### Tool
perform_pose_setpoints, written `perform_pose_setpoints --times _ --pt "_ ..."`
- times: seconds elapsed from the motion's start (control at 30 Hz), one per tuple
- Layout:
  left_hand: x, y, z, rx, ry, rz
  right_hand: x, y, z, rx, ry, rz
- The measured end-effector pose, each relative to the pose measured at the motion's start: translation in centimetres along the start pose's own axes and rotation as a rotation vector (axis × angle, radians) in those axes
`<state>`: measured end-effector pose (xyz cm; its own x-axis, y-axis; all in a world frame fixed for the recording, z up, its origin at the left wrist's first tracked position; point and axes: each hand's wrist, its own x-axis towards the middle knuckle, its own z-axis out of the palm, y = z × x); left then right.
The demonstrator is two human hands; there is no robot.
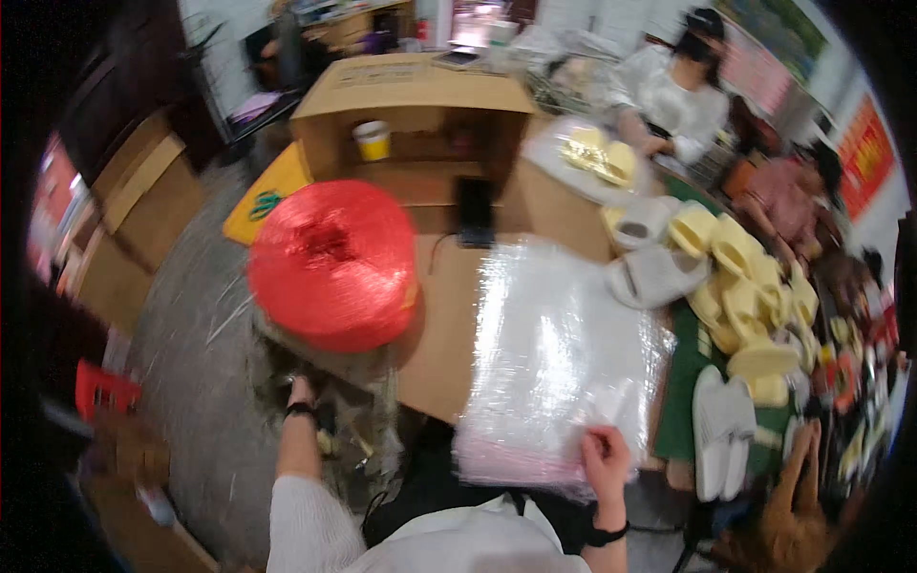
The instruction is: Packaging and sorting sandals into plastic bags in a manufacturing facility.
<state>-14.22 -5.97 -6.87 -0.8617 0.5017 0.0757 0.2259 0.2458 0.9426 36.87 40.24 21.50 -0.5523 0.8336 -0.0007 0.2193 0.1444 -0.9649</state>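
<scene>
Head view: right hand [606, 456] pinches the clear bag stack [559, 353]; left hand's [302, 390] grip unclear.

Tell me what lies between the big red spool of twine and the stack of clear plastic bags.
In the head view, only bare brown cardboard tabletop separates the red spool from the bag stack; nothing rests there.

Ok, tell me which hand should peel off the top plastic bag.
Probably the right hand: it already touches the near edge of the stack of clear plastic bags. The left hand is down beside the table, under the red spool of twine, well away from the bags.
</scene>
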Motion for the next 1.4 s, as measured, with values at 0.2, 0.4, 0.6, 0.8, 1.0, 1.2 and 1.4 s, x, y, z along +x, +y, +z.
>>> perform_pose_setpoints --times 0.2,0.4,0.6,0.8,1.0,1.2,1.4 --pt "-6.3 18.6 8.0 -0.358 0.705 -0.343 -0.6 -1.2 -0.2 -0.193 0.069 -0.080" --pt "-10.9 38.3 17.5 0.187 0.174 0.371 -1.1 -2.3 -0.7 -0.407 0.053 -0.315" --pt "-9.1 45.7 27.5 0.487 -0.450 0.889 -2.3 -2.7 -6.6 -0.379 0.308 -0.427" --pt "-8.2 46.5 32.5 0.579 -0.704 0.812 -2.5 2.9 -22.1 -0.902 0.827 -0.166" --pt "-8.2 44.6 32.8 0.626 -0.722 0.757 1.5 4.8 -27.5 -1.012 0.576 0.146" --pt "-8.3 46.8 32.2 0.629 -0.831 0.754 4.7 6.1 -30.1 -0.947 0.459 0.079" --pt "-9.4 45.6 31.8 0.652 -0.781 0.775 1.8 4.2 -29.6 -0.857 0.326 0.046"
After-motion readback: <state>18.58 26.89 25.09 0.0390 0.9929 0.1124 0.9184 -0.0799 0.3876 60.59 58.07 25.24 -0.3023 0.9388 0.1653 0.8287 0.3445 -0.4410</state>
